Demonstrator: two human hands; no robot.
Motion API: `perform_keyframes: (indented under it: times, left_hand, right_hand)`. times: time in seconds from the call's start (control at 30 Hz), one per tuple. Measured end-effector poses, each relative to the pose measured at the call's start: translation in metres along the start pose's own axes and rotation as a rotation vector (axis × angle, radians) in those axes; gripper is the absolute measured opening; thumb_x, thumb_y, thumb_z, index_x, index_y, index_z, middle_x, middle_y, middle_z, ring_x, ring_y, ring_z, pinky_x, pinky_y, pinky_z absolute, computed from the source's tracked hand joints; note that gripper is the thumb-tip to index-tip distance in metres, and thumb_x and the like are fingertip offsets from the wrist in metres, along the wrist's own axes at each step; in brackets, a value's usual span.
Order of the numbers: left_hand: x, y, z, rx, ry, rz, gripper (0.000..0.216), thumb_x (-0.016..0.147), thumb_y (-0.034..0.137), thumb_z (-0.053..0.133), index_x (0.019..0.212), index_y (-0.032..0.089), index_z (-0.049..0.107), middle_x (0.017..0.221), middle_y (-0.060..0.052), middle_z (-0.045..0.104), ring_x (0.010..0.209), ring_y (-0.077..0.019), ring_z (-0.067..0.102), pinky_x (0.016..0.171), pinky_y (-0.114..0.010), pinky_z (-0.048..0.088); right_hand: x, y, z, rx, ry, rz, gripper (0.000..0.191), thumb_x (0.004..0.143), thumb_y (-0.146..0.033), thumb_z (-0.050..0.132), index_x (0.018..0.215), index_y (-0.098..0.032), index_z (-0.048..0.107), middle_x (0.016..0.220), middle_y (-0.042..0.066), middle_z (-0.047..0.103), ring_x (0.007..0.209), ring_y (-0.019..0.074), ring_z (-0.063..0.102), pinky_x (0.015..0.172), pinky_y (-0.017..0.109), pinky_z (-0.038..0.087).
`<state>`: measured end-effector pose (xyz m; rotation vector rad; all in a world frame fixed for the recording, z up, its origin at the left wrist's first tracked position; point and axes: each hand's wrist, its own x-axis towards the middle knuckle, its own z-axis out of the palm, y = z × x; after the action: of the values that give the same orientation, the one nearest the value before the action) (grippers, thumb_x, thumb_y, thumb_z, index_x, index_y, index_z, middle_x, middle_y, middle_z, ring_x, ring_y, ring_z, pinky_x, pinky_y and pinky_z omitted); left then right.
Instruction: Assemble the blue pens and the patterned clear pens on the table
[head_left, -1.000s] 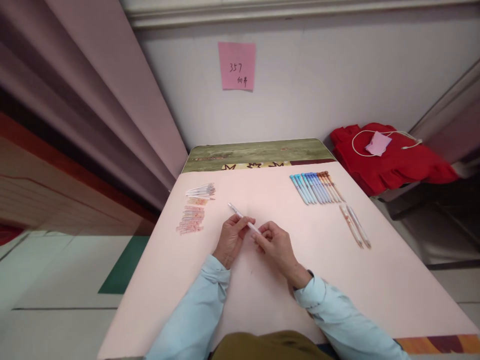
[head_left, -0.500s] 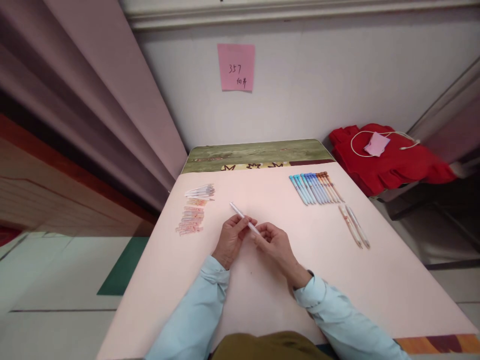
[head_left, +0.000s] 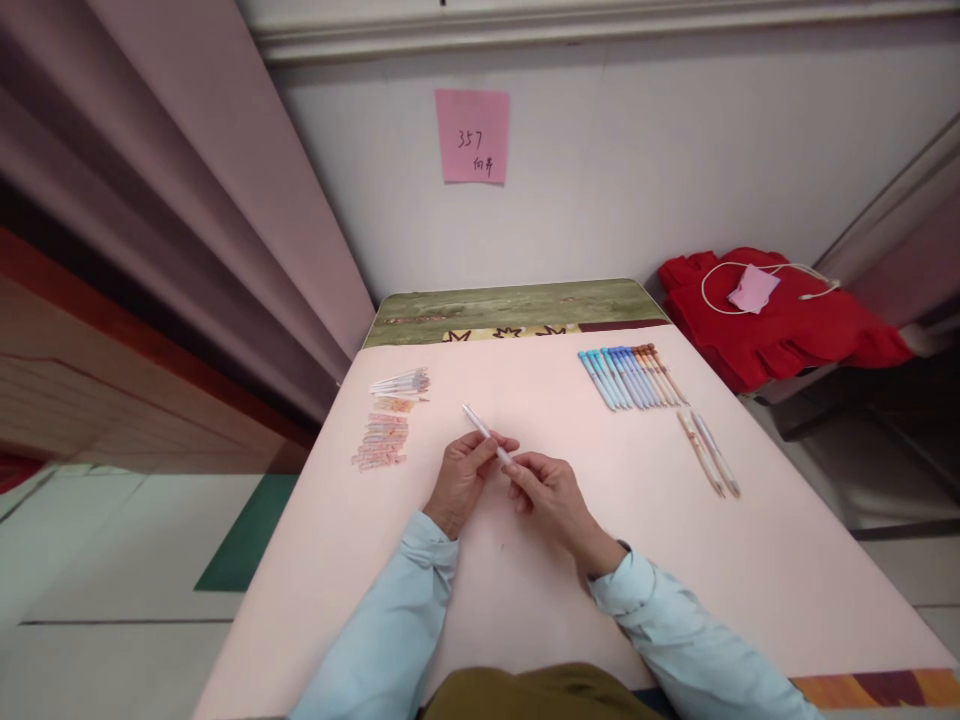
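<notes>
A slim white pen [head_left: 477,421] is held at a slant above the pale pink table cover, its far end pointing up and left. My left hand [head_left: 463,478] pinches it around the middle between thumb and fingers. At its near end the fingers and thumb of my right hand [head_left: 551,495] are closed on it, hiding that tip. Left of my hands lie several white pen parts [head_left: 401,383] in a bundle, with several pinkish clear tubes [head_left: 381,443] nearer to me. On the right is a row of pens [head_left: 630,378] with blue, purple and brown tops.
Two whitish pens [head_left: 709,455] lie right of the row. The pink table cover [head_left: 480,590] spans most of the table, whose green far edge [head_left: 510,305] meets the wall. Beyond the right edge, red cloth [head_left: 817,335] carries a white cable. A pink note [head_left: 472,137] hangs on the wall.
My right hand has shifted slightly up along the pen, its fingers now closed round the near end. The pen has moved a little; my left hand stays almost still.
</notes>
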<state>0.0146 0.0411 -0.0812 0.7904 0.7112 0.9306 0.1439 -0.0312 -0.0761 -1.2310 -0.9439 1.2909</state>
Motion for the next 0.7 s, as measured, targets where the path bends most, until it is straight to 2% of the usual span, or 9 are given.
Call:
perform_keyframes:
  times: [0.1,0.2,0.3,0.37,0.43,0.6,0.7]
  left_hand:
    - [0.0,0.0,0.0,0.0,0.005,-0.009,0.017,0.073,0.028,0.077,0.079,0.013,0.071,0.084,-0.009,0.074,0.07,-0.0154,0.064,0.071,-0.029,0.049]
    - [0.002,-0.001,0.0,-0.044,0.043,0.006,0.017,0.074,0.028,0.077,0.078,0.013,0.07,0.08,-0.007,0.073,0.073,-0.0148,0.065,0.073,-0.028,0.05]
    - [0.006,-0.001,-0.002,-0.156,0.123,0.05,0.017,0.074,0.029,0.078,0.079,0.015,0.069,0.078,-0.004,0.071,0.078,-0.0142,0.066,0.08,-0.028,0.051]
    - [0.008,0.0,-0.003,-0.202,0.162,0.063,0.018,0.072,0.028,0.079,0.08,0.016,0.069,0.079,-0.002,0.07,0.079,-0.0139,0.066,0.082,-0.029,0.051]
    - [0.009,0.001,-0.003,-0.2,0.172,0.066,0.019,0.072,0.028,0.079,0.081,0.016,0.068,0.079,-0.002,0.07,0.078,-0.0137,0.066,0.081,-0.029,0.051]
    - [0.007,-0.003,0.0,-0.109,0.123,0.083,0.017,0.072,0.027,0.078,0.076,0.015,0.066,0.075,-0.002,0.069,0.074,-0.0127,0.064,0.074,-0.025,0.05]
    - [0.006,-0.005,0.001,-0.023,0.071,0.06,0.017,0.072,0.026,0.078,0.074,0.014,0.067,0.075,-0.003,0.07,0.069,-0.0125,0.063,0.07,-0.025,0.05]
  right_hand:
    - [0.001,0.002,0.001,0.017,-0.008,0.016,0.04,0.08,-0.056,0.065,0.08,-0.016,0.065,0.056,-0.002,0.06,0.042,0.0092,0.052,0.041,0.021,0.043]
    - [0.003,0.005,-0.001,0.029,0.001,0.041,0.048,0.079,-0.061,0.063,0.089,-0.015,0.067,0.059,0.0,0.064,0.044,0.011,0.057,0.043,0.022,0.044]
    - [0.004,0.008,-0.006,0.06,0.083,0.038,0.062,0.084,-0.07,0.049,0.1,-0.013,0.066,0.068,0.006,0.068,0.05,0.0136,0.062,0.045,0.023,0.046]
    - [0.006,0.009,-0.009,0.078,0.164,0.005,0.065,0.087,-0.071,0.042,0.1,-0.012,0.066,0.07,0.008,0.069,0.051,0.0135,0.062,0.047,0.023,0.047]
    - [0.007,0.011,-0.011,0.071,0.202,-0.026,0.06,0.088,-0.068,0.044,0.094,-0.014,0.067,0.069,0.007,0.068,0.051,0.0129,0.06,0.048,0.024,0.047]
    - [0.008,0.019,-0.005,-0.122,0.137,-0.122,0.036,0.081,-0.052,0.066,0.089,-0.018,0.07,0.069,0.003,0.067,0.056,0.014,0.058,0.053,0.025,0.048]
    - [0.007,0.02,-0.002,-0.213,0.119,-0.169,0.029,0.082,-0.046,0.066,0.092,-0.02,0.071,0.063,0.0,0.063,0.053,0.0133,0.055,0.053,0.025,0.046]
